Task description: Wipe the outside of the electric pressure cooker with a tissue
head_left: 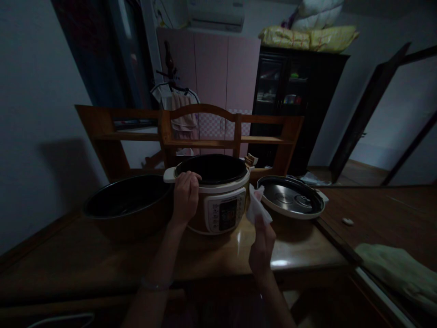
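Observation:
An open electric pressure cooker [223,200] stands on the wooden desk [102,259], its control panel facing me. My left hand [185,197] grips the cooker's rim on its left side, fingers curled over the edge. My right hand [262,246] is closed on a white tissue [256,207], which is pressed against the cooker's right side. The cooker's lid [291,197] lies upside down on the desk just right of it. The dark inner pot [128,202] sits on the desk to the left.
A wooden shelf rack [191,132] stands behind the cooker. A second desk [385,209] at right carries a small white object [347,221] and a pale green cloth [399,269]. Behind are a pink wardrobe [218,77] and a dark cabinet [293,100].

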The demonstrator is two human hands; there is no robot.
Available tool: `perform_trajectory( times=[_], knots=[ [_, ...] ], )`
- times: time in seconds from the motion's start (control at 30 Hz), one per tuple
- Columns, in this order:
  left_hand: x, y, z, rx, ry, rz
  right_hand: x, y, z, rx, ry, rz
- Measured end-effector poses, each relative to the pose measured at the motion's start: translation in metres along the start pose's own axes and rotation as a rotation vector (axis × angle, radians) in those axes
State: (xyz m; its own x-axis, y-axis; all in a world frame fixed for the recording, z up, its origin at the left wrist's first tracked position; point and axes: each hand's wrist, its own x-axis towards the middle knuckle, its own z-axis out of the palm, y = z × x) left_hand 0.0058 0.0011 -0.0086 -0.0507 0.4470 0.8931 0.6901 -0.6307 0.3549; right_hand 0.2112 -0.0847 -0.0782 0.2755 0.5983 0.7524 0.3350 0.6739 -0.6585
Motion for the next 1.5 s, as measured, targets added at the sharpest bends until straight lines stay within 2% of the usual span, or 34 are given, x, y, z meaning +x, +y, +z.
perform_trajectory(
  times=[0.07, 0.17, 0.3, 0.77, 1.0, 1.5],
  knots=[
    [0.000, 0.000, 0.000, 0.003, -0.001, 0.002, 0.010, -0.011, 0.006, -0.065, -0.134, -0.120],
    [0.000, -0.001, 0.001, 0.007, 0.000, 0.004, 0.018, -0.014, 0.017, -0.195, -0.311, -0.299],
    [0.000, -0.001, 0.001, 0.009, 0.003, 0.012, 0.012, -0.006, 0.027, -0.263, -0.438, -0.377],
    [0.000, 0.000, 0.000, 0.013, -0.005, 0.006, -0.014, 0.010, 0.020, -0.281, -0.495, -0.419],
    [0.000, 0.000, 0.000, 0.010, -0.007, 0.008, -0.030, 0.021, 0.014, -0.265, -0.545, -0.363],
    [0.000, 0.001, -0.001, -0.002, -0.011, -0.003, -0.040, 0.033, -0.004, -0.272, -0.596, -0.314]
  ],
)
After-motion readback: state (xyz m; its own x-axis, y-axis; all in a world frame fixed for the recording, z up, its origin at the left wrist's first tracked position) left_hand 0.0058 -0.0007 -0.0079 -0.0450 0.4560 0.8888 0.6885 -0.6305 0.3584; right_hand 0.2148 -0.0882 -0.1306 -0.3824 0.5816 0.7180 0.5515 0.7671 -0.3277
